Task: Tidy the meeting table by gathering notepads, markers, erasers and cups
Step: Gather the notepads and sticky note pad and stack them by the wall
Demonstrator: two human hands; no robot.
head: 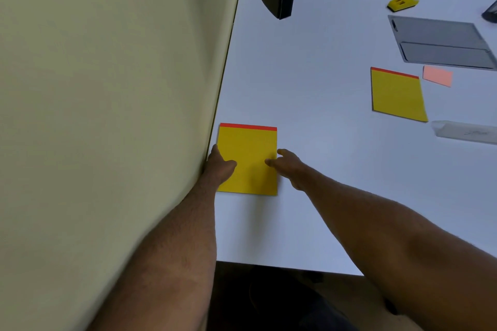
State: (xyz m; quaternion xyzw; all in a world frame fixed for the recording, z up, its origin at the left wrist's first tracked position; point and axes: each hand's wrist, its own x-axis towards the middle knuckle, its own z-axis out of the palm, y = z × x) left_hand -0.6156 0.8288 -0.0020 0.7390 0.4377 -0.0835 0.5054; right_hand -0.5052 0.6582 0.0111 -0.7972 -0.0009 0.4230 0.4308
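Against the pale wall at the left edge of the white surface [309, 88] lies a yellow notepad [248, 153], flat, its long axis running away from the person and its red binding strip at the far end. Left hand [219, 166] rests on the pad's left edge, thumb on the page, the fingers hidden between pad and wall. Right hand [286, 166] lies spread at the pad's right edge, fingertips touching the paper. A second yellow notepad [398, 95] lies well apart to the right, red strip also far
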